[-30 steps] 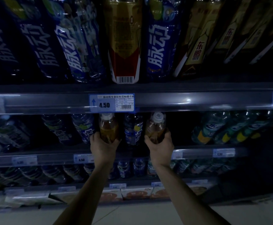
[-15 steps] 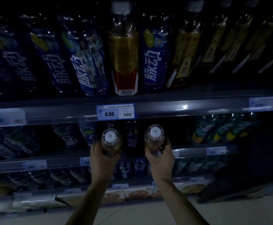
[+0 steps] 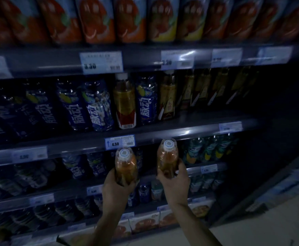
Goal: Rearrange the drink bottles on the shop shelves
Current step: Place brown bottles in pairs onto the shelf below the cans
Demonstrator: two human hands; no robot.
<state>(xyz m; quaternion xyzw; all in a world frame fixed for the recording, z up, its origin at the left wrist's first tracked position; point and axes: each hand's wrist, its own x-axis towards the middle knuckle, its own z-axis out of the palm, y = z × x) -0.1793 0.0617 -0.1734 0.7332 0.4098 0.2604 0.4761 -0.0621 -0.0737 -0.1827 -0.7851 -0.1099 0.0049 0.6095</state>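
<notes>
While shelves loom, hands [image 3: 117, 189] [image 3: 174, 183] grip amber bottles [image 3: 126, 166] [image 3: 167, 158].

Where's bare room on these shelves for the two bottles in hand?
Bare strip of shelf deck right of the front gold bottle, ahead of the set-back gold row. Blue bottles leftward stand packed.

Really dark in here, just a dim glint along the front rails of the shelves [image 3: 180, 134]. Price tags [image 3: 119, 142] clipped on them. Pale floor [image 3: 269, 228] at 4 o'clock.
</notes>
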